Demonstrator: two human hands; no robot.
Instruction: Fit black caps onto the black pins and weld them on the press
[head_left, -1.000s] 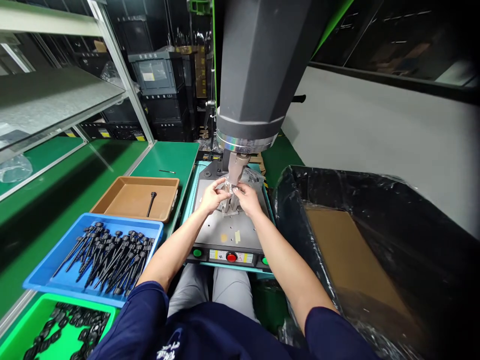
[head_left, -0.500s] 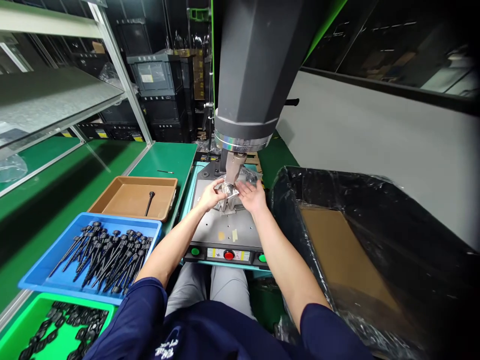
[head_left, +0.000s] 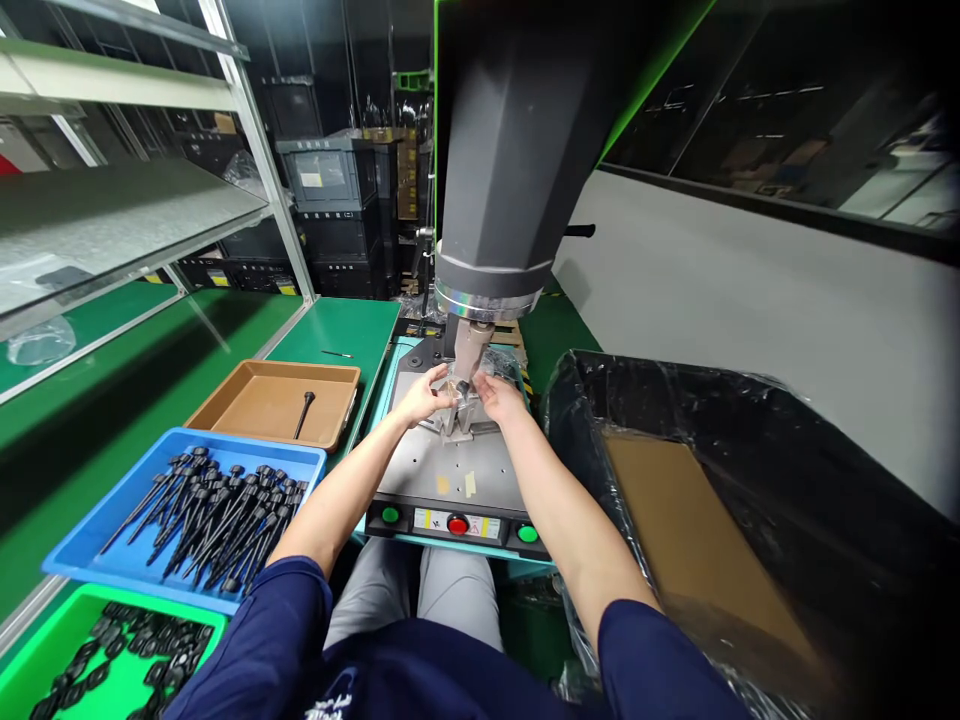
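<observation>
Both my hands meet under the metal horn (head_left: 471, 347) of a big grey press machine (head_left: 517, 150). My left hand (head_left: 424, 396) and my right hand (head_left: 499, 398) pinch a small piece of clear plastic film (head_left: 459, 388) over a metal fixture (head_left: 457, 425) on the machine's grey base plate (head_left: 457, 465). The fingers of both hands are closed on the film. What lies inside the film is too small to make out.
A blue tray (head_left: 97, 545) of several black pins sits at left, a green bin (head_left: 45, 655) of black parts below it, a brown tray (head_left: 259, 405) with one pin behind. Green and red buttons (head_left: 458, 524) line the machine's front. A black-lined cardboard box (head_left: 712, 520) stands at right.
My right hand opened and drew back a little half a second ago, and has now closed in on the film at the fixture again. The view has tilted slightly.
</observation>
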